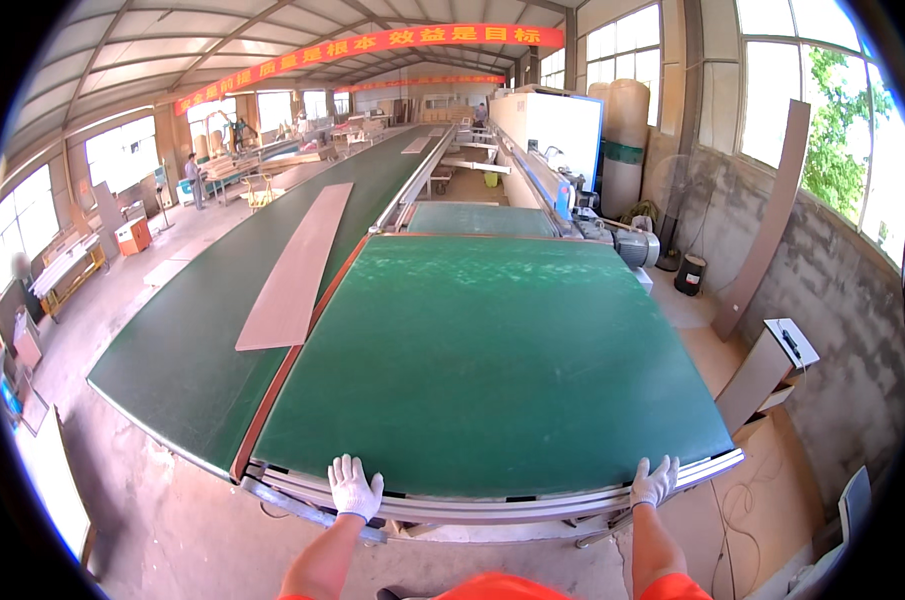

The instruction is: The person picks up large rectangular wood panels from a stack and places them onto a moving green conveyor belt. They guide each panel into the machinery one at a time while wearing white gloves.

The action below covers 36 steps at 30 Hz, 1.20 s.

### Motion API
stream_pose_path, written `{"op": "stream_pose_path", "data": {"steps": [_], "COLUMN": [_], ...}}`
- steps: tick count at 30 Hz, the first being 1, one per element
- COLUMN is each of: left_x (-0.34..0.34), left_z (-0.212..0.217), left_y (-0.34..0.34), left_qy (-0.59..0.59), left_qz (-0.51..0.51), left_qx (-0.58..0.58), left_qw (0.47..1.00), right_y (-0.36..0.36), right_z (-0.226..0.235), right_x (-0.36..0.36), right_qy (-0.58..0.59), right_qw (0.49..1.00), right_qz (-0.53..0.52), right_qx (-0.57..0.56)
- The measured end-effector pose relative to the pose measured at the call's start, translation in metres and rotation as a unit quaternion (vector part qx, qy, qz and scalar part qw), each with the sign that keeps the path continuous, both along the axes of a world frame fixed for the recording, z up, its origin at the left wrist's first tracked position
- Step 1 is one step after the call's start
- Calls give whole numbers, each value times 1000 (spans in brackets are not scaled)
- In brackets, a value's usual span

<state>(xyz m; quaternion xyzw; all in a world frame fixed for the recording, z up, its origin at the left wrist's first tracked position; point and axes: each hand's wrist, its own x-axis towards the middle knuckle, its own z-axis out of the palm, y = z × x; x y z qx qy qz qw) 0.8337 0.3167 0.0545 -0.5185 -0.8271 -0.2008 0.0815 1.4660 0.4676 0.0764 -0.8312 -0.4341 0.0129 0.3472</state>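
Both of my hands wear white gloves and rest on the near edge of a wide green conveyor belt [492,370]. My left hand [354,488] lies with its fingers spread, at the left part of the metal rail [532,508]. Toward the right end of that rail, my right hand [654,482] rests with fingers stretched out over the belt's edge. Neither one holds anything. On the darker green belt [192,340] to the left lies a long pinkish-brown board [297,265], apart from my hands.
A reddish strip [307,345] divides the two belts. An electric motor [636,245] sits at the right beyond the near belt. A tall board [772,220] leans on the right wall, near a small cabinet [767,370]. A person [193,180] stands far left.
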Motion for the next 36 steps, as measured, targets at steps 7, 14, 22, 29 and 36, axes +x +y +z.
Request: {"op": "stream_pose_path", "data": {"steps": [7,14,22,29,36], "left_x": [29,38,39,44,37], "left_z": [20,19,19,24,10], "left_y": [13,18,22,20,18], "left_qy": [-67,-53,-47,-20,4], "left_qz": [132,187,197,181,197], "left_qx": [-44,-20,-5,23,53], "left_qw": [988,981,979,983,979], "right_y": [6,4,14,17,15], "right_z": [-5,5,-15,-30,-22], "right_x": [7,8,17,24,19], "right_qy": [15,3,-30,-77,-71], "right_qw": [999,998,996,994,993], "right_qz": [-12,30,72,73,67], "right_qx": [-33,-53,-34,3,-62]}}
